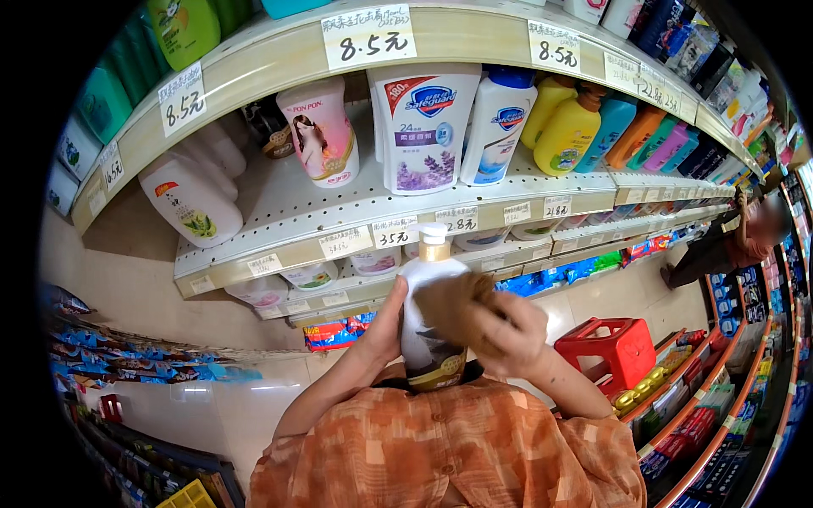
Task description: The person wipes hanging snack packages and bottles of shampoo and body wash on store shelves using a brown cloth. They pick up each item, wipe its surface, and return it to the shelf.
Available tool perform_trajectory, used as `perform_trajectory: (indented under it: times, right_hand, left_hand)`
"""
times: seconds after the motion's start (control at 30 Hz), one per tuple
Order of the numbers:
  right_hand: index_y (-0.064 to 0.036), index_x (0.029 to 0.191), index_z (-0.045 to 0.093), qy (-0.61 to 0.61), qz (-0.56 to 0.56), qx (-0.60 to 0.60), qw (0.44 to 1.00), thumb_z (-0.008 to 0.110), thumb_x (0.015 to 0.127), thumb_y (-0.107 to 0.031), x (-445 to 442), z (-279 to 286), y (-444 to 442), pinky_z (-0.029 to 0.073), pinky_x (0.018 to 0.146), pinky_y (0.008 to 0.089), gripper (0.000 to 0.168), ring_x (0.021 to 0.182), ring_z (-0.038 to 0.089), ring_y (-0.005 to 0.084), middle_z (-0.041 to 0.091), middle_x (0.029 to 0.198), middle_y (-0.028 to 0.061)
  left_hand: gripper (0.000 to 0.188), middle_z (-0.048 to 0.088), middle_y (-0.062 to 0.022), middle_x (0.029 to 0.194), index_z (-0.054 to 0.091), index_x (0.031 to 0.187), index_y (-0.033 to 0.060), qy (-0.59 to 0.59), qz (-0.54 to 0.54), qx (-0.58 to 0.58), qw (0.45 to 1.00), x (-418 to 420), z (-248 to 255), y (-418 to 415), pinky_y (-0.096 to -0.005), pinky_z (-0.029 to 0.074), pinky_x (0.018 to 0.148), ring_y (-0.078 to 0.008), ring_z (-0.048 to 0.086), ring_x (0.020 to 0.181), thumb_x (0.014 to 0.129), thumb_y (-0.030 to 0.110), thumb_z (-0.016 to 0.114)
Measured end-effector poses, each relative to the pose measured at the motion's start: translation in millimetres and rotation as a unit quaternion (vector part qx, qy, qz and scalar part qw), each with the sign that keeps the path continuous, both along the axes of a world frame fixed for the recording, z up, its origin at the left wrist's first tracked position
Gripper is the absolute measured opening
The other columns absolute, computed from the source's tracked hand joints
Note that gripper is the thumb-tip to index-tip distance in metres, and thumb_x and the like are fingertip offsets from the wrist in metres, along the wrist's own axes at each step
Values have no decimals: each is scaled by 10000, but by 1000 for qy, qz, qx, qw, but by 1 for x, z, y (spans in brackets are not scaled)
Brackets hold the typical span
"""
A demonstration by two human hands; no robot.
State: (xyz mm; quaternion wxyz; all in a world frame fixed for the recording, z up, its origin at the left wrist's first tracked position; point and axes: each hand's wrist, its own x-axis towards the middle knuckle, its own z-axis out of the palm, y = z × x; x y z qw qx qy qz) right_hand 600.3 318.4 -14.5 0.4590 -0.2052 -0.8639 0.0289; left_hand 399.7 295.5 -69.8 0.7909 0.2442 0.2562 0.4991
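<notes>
My left hand (387, 324) grips the left side of a white pump bottle (435, 311) with a gold collar and a dark and gold lower label. The bottle stands upright before my chest, in front of the shelf edge. In my right hand (514, 330) is a bunched brown cloth (457, 308), blurred, lying against the bottle's right side and hiding part of it. Behind, on the perforated shelf (267, 222), stand a pink PON PON bottle (321, 136), a white Safeguard bottle (422, 133) and a slimmer Safeguard bottle (498, 130).
A white bottle (190, 200) and several yellow, blue and orange bottles (567, 136) share the shelf. An upper shelf edge (470, 41) carries price tags. To the right are a red plastic stool (610, 349), curved racks (705, 413) and a person (730, 244). Blue packets (127, 362) lie at left.
</notes>
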Motion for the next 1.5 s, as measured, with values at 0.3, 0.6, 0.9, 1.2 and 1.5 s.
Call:
perform_trajectory:
  times: [0.3, 0.6, 0.9, 1.2, 1.5]
  right_hand:
    - [-83, 1050, 676, -9, -64, 27, 998, 763, 648, -154, -2, 14, 22, 468, 525, 324, 417, 655, 604, 274, 620, 974, 124]
    - [-120, 1114, 635, -157, 160, -37, 974, 742, 669, -165, -6, 5, -13, 471, 528, 323, 460, 640, 568, 204, 584, 995, 80]
    - [-64, 1079, 666, 49, -121, -77, 988, 776, 648, -48, 4, -15, 36, 530, 619, 345, 445, 779, 649, 307, 636, 1014, 136]
    - [-147, 1095, 682, -108, 79, 1, 991, 699, 676, -138, 11, -24, -6, 499, 614, 334, 420, 757, 629, 233, 636, 1021, 90]
    - [-94, 1107, 680, -16, 20, 29, 999, 732, 675, -128, 16, -6, 8, 508, 663, 338, 437, 753, 632, 244, 629, 981, 122]
  left_hand:
    - [679, 501, -131, 1393, 368, 1447, 81, -8, 36, -19, 999, 10, 9, 9, -417, 411, 1074, -265, 503, 1271, 1013, 582, 219]
    - [740, 560, -143, 1313, 424, 1411, 66, -16, 11, -68, 998, -4, -4, 10, -438, 439, 1039, -277, 560, 1188, 979, 644, 261]
    - [684, 526, -127, 1361, 389, 1432, 60, -23, 20, -57, 998, -4, -17, 12, -411, 463, 1021, -243, 559, 1195, 1010, 581, 253]
    - [692, 526, -123, 1359, 376, 1445, 69, -42, 15, -49, 998, -2, -9, 15, -415, 441, 1036, -254, 532, 1221, 1008, 589, 239]
    - [664, 579, -95, 1281, 395, 1428, 93, -25, 42, -58, 997, 5, -1, 9, -379, 470, 991, -203, 580, 1140, 996, 592, 318]
